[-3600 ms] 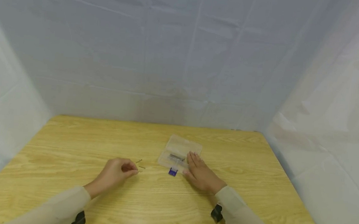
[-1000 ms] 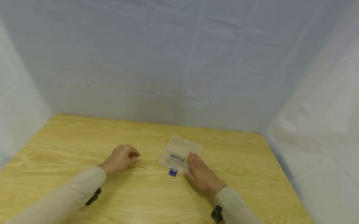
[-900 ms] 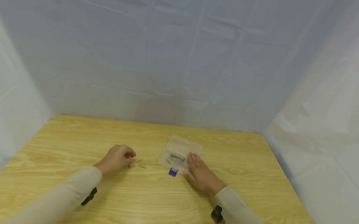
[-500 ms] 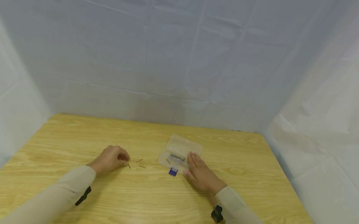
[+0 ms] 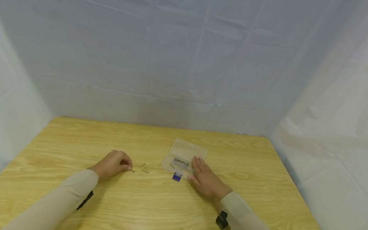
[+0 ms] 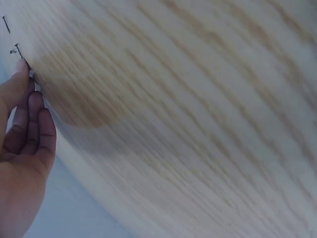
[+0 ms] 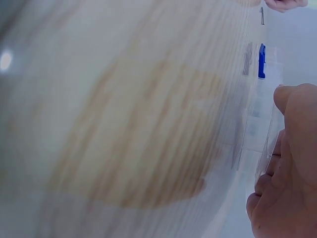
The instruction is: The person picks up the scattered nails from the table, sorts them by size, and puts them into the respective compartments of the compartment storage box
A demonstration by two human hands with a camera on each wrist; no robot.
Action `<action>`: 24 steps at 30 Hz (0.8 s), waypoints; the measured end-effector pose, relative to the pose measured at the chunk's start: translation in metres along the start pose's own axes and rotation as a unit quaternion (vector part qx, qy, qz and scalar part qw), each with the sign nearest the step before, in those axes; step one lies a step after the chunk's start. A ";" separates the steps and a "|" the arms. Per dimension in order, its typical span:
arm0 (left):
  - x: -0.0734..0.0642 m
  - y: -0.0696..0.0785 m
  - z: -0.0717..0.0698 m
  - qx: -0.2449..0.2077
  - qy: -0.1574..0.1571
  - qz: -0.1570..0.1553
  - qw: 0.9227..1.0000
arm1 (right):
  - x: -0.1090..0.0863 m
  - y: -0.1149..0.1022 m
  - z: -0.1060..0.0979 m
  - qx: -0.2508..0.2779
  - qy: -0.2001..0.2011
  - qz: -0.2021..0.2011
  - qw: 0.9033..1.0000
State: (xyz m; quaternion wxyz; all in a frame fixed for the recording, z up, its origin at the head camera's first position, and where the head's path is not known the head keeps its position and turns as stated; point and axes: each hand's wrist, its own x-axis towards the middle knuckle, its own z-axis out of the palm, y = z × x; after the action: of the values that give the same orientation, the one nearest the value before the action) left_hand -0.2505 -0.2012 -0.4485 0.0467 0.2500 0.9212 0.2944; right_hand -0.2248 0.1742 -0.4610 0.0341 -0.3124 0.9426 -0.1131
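Observation:
My left hand (image 5: 114, 165) pinches a small nail (image 5: 132, 171) between thumb and forefinger, just above the wooden table or touching it. In the left wrist view a nail (image 6: 19, 50) sticks out past the fingertips. Two more nails, one farther (image 5: 142, 165) and one nearer (image 5: 146, 172), lie just right of that hand. My right hand (image 5: 209, 179) rests with straight fingers on the right side of an open clear plastic box (image 5: 166, 163). Inside it are several longer nails (image 5: 181, 161) and one short nail (image 5: 172, 166). The palm hides the box's right part.
The box's blue latch (image 5: 176, 177) points toward me, and its clear lid (image 5: 188, 149) lies folded back. The wooden table (image 5: 164, 210) ends at a back edge before a pale sheet (image 5: 181, 58). Similar sheets hang on both sides.
A short nail has appeared in the box since the oldest frame. Lately my left hand moved left from the two loose nails to a third, now pinched and turned. The right hand stays put.

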 end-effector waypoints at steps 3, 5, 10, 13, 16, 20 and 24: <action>0.000 -0.001 0.000 0.004 -0.002 0.007 1.000 | 0.000 -0.001 -0.001 0.005 -0.001 0.002 1.000; -0.001 -0.001 0.000 0.005 -0.001 0.012 1.000 | 0.000 -0.001 0.000 0.000 -0.002 0.003 1.000; -0.002 0.000 0.001 0.006 -0.011 0.024 1.000 | 0.000 -0.001 0.000 -0.003 -0.004 0.002 1.000; -0.001 0.000 0.001 0.007 -0.022 0.028 0.999 | 0.000 -0.001 -0.001 0.001 -0.005 0.002 1.000; 0.000 -0.001 0.001 0.009 -0.025 0.037 0.999 | 0.000 -0.001 -0.001 -0.001 -0.008 0.006 1.000; 0.004 0.002 0.001 0.004 -0.026 0.057 0.998 | 0.001 0.000 0.000 -0.003 -0.009 0.009 1.000; 0.009 0.009 0.001 0.000 -0.018 0.070 0.997 | 0.001 0.001 0.001 0.000 -0.010 0.011 1.000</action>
State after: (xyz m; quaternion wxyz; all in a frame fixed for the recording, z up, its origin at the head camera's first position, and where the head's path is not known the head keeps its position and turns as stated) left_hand -0.2543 -0.1902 -0.4442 0.0431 0.3189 0.9004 0.2926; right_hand -0.2258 0.1741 -0.4618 0.0445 -0.3029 0.9457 -0.1095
